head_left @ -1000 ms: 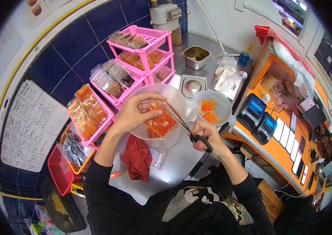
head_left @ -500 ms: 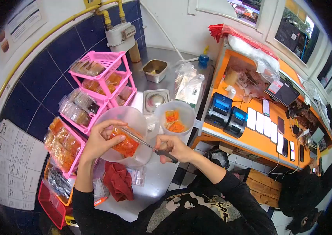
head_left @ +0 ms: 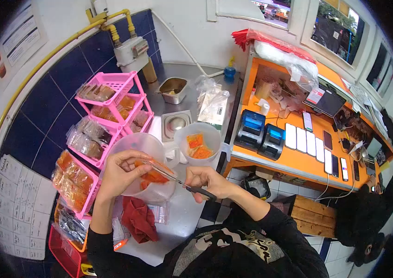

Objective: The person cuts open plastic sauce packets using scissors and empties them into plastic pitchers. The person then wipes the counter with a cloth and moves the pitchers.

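Note:
My left hand (head_left: 123,175) pinches a clear packet of orange-red food (head_left: 153,174) above a large translucent jug (head_left: 137,144). In my right hand (head_left: 209,183) are black-handled scissors (head_left: 200,190), their blades along the packet's upper edge. Whether the blades have cut the plastic cannot be made out. A smaller translucent jug (head_left: 211,134) just beyond holds orange packets (head_left: 198,147). A dark red cloth (head_left: 138,219) lies on the metal counter below the large jug.
Pink tiered baskets (head_left: 123,120) with packets stand at left, above a red bin (head_left: 64,250). A steel pan (head_left: 173,90) and steel lid (head_left: 176,124) sit behind. At right, an orange desk (head_left: 270,157) bears printers (head_left: 251,129) and several phones. Someone in black (head_left: 368,208) is at far right.
The camera view has swung right, so the surroundings appear shifted left. The packet in my left hand has tilted and now shows more edge-on. The scissors remain in my right hand.

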### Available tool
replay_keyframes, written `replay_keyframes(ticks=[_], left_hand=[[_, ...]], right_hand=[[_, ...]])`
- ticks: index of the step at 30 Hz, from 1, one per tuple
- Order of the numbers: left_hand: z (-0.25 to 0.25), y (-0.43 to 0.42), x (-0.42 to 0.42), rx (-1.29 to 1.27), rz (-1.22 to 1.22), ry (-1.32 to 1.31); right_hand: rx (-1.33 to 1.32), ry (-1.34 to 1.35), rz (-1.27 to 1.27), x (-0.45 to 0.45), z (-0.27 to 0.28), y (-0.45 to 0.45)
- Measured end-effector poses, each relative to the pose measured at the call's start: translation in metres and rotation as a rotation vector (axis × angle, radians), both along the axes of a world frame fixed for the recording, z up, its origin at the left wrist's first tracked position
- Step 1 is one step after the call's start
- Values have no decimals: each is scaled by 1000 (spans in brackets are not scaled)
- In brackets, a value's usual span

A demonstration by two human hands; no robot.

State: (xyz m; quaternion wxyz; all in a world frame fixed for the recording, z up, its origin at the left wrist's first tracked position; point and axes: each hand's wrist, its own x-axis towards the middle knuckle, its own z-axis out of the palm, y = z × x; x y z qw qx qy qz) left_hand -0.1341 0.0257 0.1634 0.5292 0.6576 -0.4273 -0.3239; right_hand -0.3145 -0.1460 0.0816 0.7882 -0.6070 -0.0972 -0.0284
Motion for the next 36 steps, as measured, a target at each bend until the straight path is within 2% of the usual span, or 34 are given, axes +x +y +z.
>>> replay_keyframes(ticks=[4,8,15,17,20,21,23,25,28,32,36], left_hand=[[2,-9,-21,-118,-73,-141],[10,-16,-32,-153,-122,-110],[16,-27,-45,-112,-153,-170],[19,-30,-54,-103,-189,-121],[18,-35,-59,-116,-212,-68],[17,-35,-60,-106,-185,-67],[15,-40,-65,-149,-298,-11],[18,-41,-71,-145,-307,-26],[19,-42,-74,-158,-362,-31],[26,-40,-82,-72,-395,11],[22,-44,-89,-20,-403,-5]], right_hand=[[20,-1,-26,-18,11,0],[47,15,-52,-37,22,0],[-22,-60,-106,-61,9,-7],[93,-7,-123,-66,4,-7],[41,-89,-163,-71,-9,-7],[130,-45,-171,-74,-7,-3],[199,-71,-138,-79,4,-1],[169,-87,-119,-84,2,0],[240,27,-261,-93,-3,2],[280,76,-273,-98,3,10],[282,-20,-225,-104,2,11]])
